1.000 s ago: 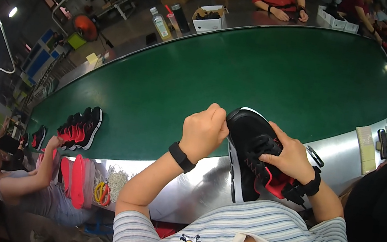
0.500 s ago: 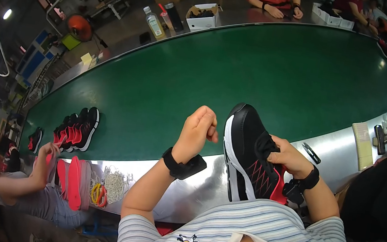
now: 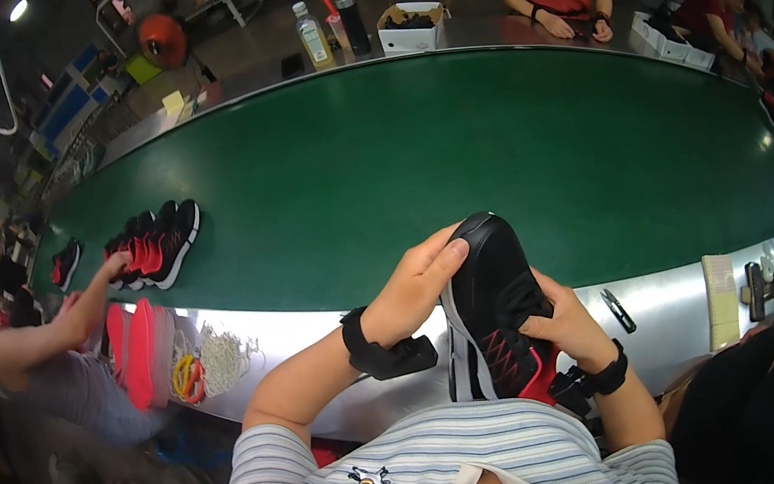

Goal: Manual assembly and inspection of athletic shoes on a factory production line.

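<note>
head view: both hands closed on one black-and-red shoe (image 3: pixel 494 284) — left hand (image 3: pixel 413 285) clamps the toe end, thumb on top; right hand (image 3: pixel 577 323) grips at the laces, thumb on the upper. shoe sits between the two hands, toe pointing away from the body. just right of the right-hand grip: snips (image 3: pixel 618 311) on the metal ledge (image 3: pixel 676 300). beyond both grips: green belt (image 3: pixel 368 168). left of the left-hand grip: white string (image 3: pixel 224 361), then pink insoles (image 3: pixel 149 356); farther out, a shoe row (image 3: pixel 156 244) — co-worker's hand (image 3: pixel 117 265) near it.
</note>
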The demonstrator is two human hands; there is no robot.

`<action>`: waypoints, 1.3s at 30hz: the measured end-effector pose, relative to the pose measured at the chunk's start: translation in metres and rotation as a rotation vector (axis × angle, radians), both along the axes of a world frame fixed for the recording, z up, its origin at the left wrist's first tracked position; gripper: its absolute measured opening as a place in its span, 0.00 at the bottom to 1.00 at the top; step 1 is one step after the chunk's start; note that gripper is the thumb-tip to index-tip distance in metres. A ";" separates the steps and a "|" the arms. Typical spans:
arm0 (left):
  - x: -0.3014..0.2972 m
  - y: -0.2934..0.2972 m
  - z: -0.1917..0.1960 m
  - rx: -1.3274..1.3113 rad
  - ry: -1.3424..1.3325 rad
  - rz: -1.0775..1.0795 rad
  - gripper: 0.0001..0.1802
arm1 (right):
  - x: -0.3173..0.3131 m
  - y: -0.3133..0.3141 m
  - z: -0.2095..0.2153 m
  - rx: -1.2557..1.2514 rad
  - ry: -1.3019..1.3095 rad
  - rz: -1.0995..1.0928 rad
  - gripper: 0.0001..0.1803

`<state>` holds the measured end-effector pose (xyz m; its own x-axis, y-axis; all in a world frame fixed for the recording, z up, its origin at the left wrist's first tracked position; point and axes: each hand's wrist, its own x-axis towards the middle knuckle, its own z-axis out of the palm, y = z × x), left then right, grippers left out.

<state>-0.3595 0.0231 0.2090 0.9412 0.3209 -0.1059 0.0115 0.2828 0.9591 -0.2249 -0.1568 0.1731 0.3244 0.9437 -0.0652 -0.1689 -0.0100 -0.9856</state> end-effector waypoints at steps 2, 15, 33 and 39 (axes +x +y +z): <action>0.002 -0.001 -0.003 0.155 -0.139 0.043 0.24 | -0.003 0.000 -0.006 -0.016 -0.110 -0.047 0.48; 0.010 -0.013 -0.014 0.004 -0.138 0.257 0.16 | -0.023 0.000 -0.007 -0.122 -0.312 -0.156 0.45; 0.007 -0.018 -0.095 0.959 0.034 0.339 0.51 | 0.019 -0.017 -0.025 -0.165 -0.202 -0.290 0.33; -0.025 -0.031 -0.136 0.705 0.445 0.065 0.62 | 0.023 -0.044 -0.065 -0.740 -0.522 -0.045 0.33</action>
<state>-0.3847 -0.0075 0.0728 0.8364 0.5033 -0.2170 0.4350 -0.3688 0.8214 -0.2018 -0.2006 0.1078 0.5184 0.7047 -0.4845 0.2816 -0.6756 -0.6814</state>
